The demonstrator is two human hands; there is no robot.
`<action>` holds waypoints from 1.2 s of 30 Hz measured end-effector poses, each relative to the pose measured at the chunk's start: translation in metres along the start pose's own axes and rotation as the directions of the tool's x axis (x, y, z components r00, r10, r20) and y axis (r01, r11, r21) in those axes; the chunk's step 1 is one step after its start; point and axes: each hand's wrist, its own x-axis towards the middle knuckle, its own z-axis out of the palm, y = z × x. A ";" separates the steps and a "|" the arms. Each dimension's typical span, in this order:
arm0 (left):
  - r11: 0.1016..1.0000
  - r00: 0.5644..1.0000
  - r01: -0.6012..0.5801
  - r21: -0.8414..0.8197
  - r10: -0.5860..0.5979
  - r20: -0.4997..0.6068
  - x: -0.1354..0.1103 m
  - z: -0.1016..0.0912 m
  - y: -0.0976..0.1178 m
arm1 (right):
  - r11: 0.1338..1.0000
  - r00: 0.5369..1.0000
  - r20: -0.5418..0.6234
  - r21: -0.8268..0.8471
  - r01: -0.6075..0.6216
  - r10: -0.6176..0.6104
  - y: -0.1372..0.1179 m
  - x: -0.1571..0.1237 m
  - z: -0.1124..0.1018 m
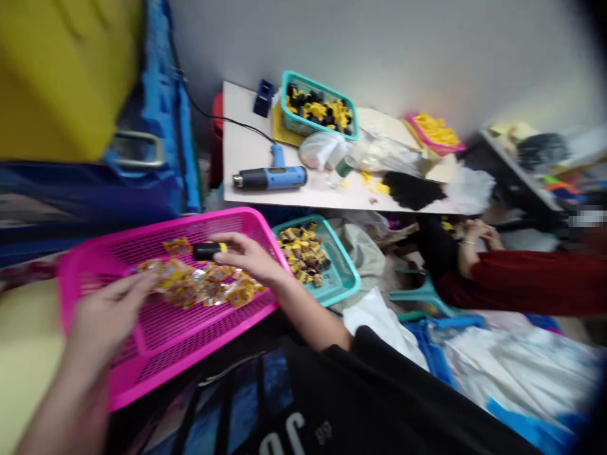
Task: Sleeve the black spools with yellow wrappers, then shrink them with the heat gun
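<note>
Working over pink mesh basket (161, 335) w/ both hands, we pinch black-and-yellow plastic piece (206, 251) btw thumb & fingers of our R hand (249, 259), narrow grip; our L hand (111, 313) hangs open, fingers spread, just above yellow foil scraps (199, 285) in basket. Teal basket (342, 282) of black-yellow pieces just beside; co-worker's hands (478, 235) well to R

Even, fairly bright indoor light fills the room, leaving only soft shadows. The pale grey painted wall (379, 50) glows toward the upper right, the frame's corners darken and warp, and the person's left hand (111, 316) blurs at lower left.
</note>
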 end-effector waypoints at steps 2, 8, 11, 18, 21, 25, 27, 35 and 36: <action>0.995 0.989 0.048 -0.084 -0.036 0.141 -0.013 0.001 0.025 | 0.999 0.999 -0.044 0.044 -0.003 0.005 -0.008 -0.009 -0.002; 0.923 0.944 0.117 -0.368 0.012 0.329 -0.018 0.008 0.034 | 0.998 1.000 -0.027 0.057 -0.013 0.015 -0.009 -0.016 -0.005; 0.895 0.930 0.147 -0.421 0.020 0.367 -0.018 0.009 0.030 | 0.996 1.000 -0.025 0.084 -0.010 0.013 -0.008 -0.015 -0.004; 0.903 0.921 0.104 -0.416 0.070 0.382 -0.014 0.013 0.048 | 0.997 0.998 -0.009 -0.023 -0.069 0.069 -0.006 -0.009 -0.008; 0.884 0.904 0.163 -0.439 0.043 0.424 -0.013 0.018 0.054 | 0.996 1.000 0.015 -0.087 -0.024 0.025 -0.004 -0.008 -0.005; 0.820 0.898 0.233 -0.523 0.024 0.439 -0.019 0.028 0.052 | 0.987 0.990 0.048 -0.090 0.136 -0.132 0.001 -0.011 0.004; 0.799 0.906 0.234 -0.553 0.026 0.422 -0.024 0.032 0.051 | 0.989 0.987 0.067 0.025 0.148 -0.149 0.004 -0.014 0.010; 0.752 0.911 0.177 -0.635 0.119 0.395 -0.038 0.043 0.060 | 0.885 0.982 0.172 0.442 -0.149 0.079 0.022 -0.022 0.029; 0.750 0.910 0.191 -0.633 0.106 0.401 -0.039 0.044 0.060 | 0.889 0.984 0.162 0.435 -0.142 0.078 0.024 -0.022 0.029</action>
